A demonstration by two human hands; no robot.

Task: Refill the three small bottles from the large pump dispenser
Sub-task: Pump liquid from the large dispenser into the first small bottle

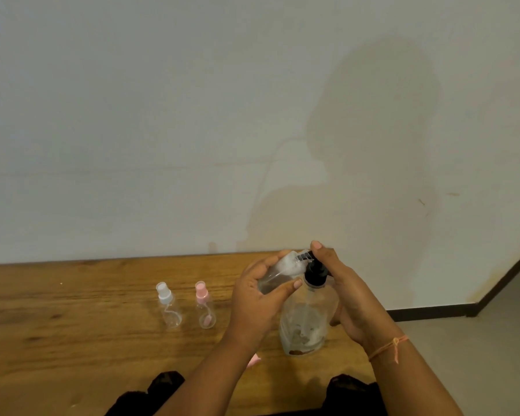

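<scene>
The large clear pump dispenser (305,322) stands on the wooden table (72,319), its black pump head (315,273) on top. My left hand (260,298) grips a small clear bottle (278,273), tilted with its mouth toward the pump spout. My right hand (341,283) curls over the pump head, a fingertip on top of it. Two more small bottles stand to the left: one with a white spray cap (169,306) and one with a pink spray cap (205,306). A pink piece (254,360) shows under my left forearm.
A pale wall rises right behind the table's far edge. The table ends at the right, where grey floor (478,340) and a dark skirting board show. Dark clothing sits at the near table edge.
</scene>
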